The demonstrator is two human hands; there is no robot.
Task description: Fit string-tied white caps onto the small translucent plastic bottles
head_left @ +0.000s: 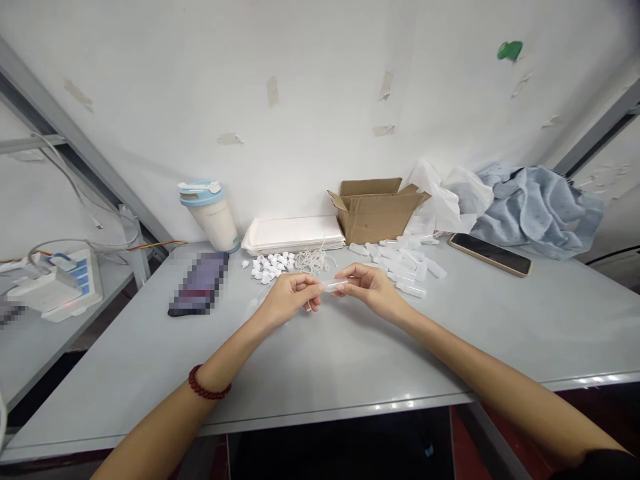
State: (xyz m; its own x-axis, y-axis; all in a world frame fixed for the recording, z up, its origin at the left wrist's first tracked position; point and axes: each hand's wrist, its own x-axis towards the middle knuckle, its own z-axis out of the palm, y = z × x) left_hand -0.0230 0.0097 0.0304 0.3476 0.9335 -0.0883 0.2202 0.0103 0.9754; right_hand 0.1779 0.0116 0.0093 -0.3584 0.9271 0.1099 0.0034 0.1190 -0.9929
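Note:
Both my hands meet over the middle of the grey table [325, 360]. My right hand [373, 288] pinches a small clear plastic tube [336, 286] held level. My left hand [291, 296] is closed at the tube's left end, its fingertips pinched on a small white piece I cannot make out. Just behind my hands lie a heap of small white caps [270, 265], a tangle of white strings [311, 261] and a pile of several clear tubes [405, 261].
An open cardboard box [376, 208], a stack of white sheets [295, 235] and a lidded cup [210, 215] stand at the back. A dark phone [200, 283] lies left, another phone [490, 254] right, beside plastic bags and blue cloth [537, 207]. A power strip [60, 287] sits far left.

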